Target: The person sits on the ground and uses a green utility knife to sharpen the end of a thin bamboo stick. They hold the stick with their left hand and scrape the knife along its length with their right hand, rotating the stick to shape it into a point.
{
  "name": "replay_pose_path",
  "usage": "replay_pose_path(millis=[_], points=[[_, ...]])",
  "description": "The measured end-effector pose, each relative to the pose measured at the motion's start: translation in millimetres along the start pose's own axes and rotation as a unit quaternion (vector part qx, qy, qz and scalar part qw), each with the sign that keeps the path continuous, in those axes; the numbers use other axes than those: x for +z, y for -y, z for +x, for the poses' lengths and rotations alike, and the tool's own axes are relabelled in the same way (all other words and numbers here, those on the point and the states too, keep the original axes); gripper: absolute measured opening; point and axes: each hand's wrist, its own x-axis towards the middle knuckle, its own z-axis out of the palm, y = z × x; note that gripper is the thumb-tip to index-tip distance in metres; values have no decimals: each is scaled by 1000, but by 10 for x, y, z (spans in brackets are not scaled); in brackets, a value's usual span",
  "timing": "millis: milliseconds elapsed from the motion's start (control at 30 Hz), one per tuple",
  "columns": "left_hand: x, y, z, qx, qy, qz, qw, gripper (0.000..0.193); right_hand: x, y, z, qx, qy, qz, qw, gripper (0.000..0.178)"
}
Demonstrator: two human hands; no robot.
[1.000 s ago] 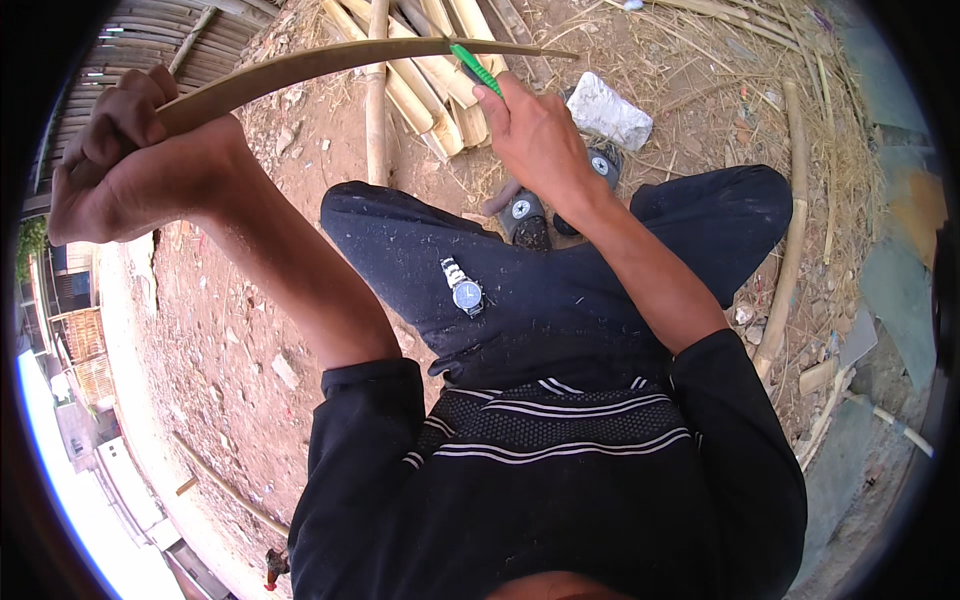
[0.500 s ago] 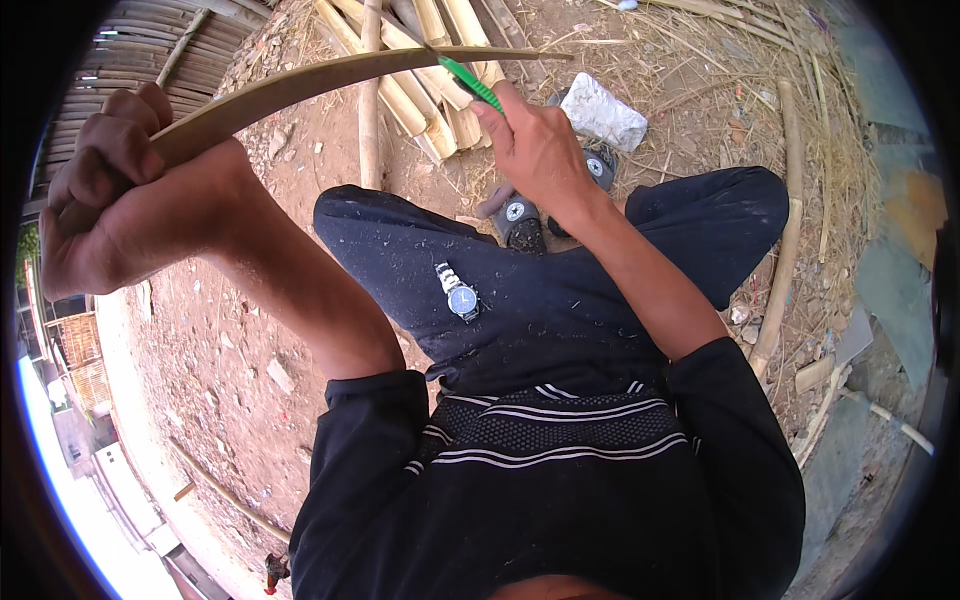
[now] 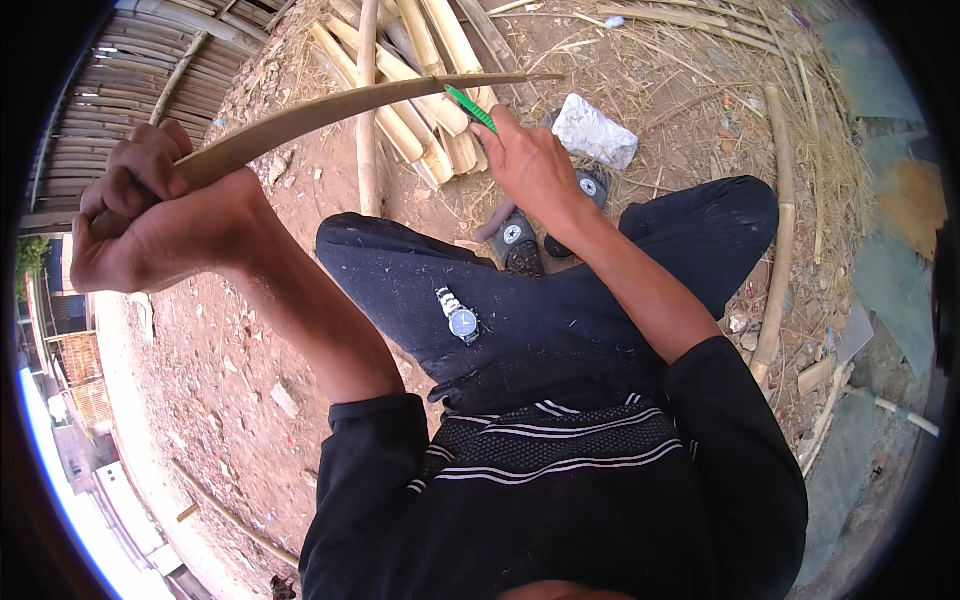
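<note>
My left hand (image 3: 165, 225) is closed around the near end of a long, curved bamboo strip (image 3: 300, 117), held up at the left. The strip reaches across to the right and thins toward its far tip. My right hand (image 3: 535, 165) grips a green-handled cutter knife (image 3: 470, 108), thumb along the handle. The knife's front end meets the strip's underside past its middle; the blade is barely visible there. A silver wristwatch (image 3: 462, 322) with a dark dial lies on the dark trousers (image 3: 560, 310), which are speckled with pale shavings.
Split bamboo pieces (image 3: 403, 135) lie piled beyond my knees, beside an upright-running pole (image 3: 367, 150). A white stone block (image 3: 595, 132) sits near my dark slippers (image 3: 518, 245). Another bamboo pole (image 3: 775, 250) lies at the right, near straw. Slatted bamboo (image 3: 130, 90) stands far left.
The whole view has shifted slightly, so most things sit lower. My left hand and the strip are a little lower and further right. Both holds and the knife's contact with the strip look the same.
</note>
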Motion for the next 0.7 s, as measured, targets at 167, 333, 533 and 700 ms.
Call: replay_pose_path(millis=[167,333,533,700], points=[[55,-5,-67,-12,-5,1,1000,27,-169,369,-125,-111,-25,22,993,22],[9,56,-46,-47,75,-64,994,36,-140,-275,-42,31,-6,-50,998,24],[11,-1,-41,-37,78,-35,996,36,-128,154,-271,-103,-60,-17,993,25],[97,-28,-49,-50,88,-55,993,36,-236,-219,-157,66,16,-57,996,23]])
